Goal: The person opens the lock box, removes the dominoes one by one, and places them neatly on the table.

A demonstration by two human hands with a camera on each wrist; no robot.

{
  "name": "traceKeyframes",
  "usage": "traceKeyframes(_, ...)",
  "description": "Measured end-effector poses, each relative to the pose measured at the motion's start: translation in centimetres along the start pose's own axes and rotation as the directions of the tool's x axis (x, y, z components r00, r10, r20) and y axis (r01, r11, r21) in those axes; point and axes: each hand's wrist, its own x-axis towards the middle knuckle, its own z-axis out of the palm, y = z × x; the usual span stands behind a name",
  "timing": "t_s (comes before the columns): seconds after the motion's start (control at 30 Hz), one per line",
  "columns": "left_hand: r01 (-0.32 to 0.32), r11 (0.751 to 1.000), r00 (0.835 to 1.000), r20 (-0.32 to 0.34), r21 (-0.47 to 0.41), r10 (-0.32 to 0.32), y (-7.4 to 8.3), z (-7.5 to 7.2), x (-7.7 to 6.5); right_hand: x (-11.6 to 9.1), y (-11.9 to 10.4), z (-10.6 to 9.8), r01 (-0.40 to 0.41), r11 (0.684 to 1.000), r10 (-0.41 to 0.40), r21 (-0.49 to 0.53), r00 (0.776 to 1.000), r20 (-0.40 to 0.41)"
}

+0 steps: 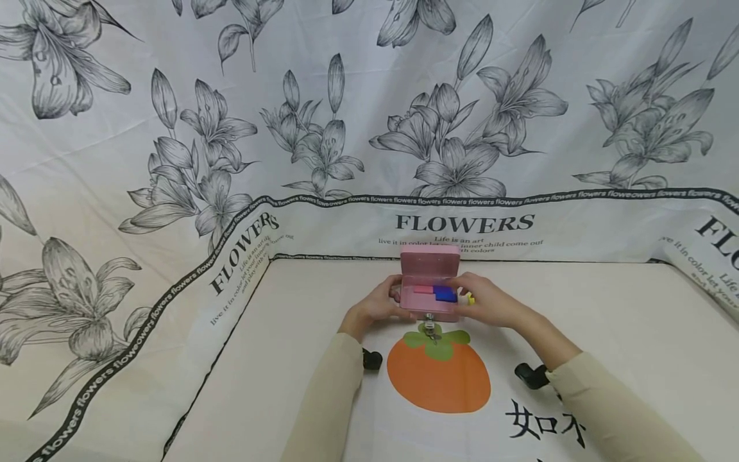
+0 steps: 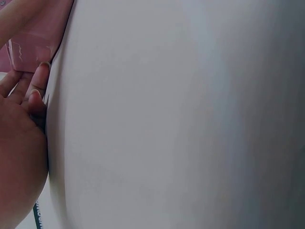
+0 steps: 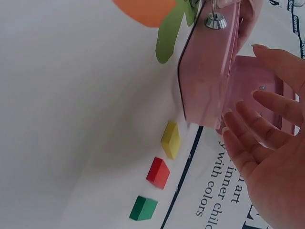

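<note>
Near the far edge of the tabletop [image 1: 312, 289], pink box [image 1: 430, 280]: is being gripped by the left hand [image 1: 381, 301]; likely stiff, slippery, best taken by side walls.
Right hand [image 1: 487, 301]: is being held loosely spread alongside; contact is being partly hidden.

Your right hand [image 3: 271, 167] is at the pink box [image 3: 207, 76], fingers [image 3: 262, 124] spread in front of its raised lid [image 3: 249, 72]. On the tabletop [image 3: 86, 119], you have a yellow block [image 3: 170, 140] nearest the box, then a red block [image 3: 158, 172], then a green block [image 3: 143, 208].

Beige sleeves [image 1: 330, 391]; black wrist pieces [image 1: 532, 376], perhaps cameras.
</note>
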Motion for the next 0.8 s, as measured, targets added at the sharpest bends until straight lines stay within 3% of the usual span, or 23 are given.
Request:
traceKeyframes(0.4, -0.012, 1.000, 1.000, 0.010, 0.007, 0.011, -0.1, -0.2, 0.0, 2.3, 0.0, 1.4, 0.096, 0.995, -0.097, 0.031, 0.995, 0.006)
traceKeyframes(0.8, -0.008, 1.000, 1.000, 0.010, 0.019, 0.008, -0.2, -0.2, 0.1, 4.0, 0.2, 2.5, 0.018, 0.999, -0.016, -0.037, 0.999, 0.046)
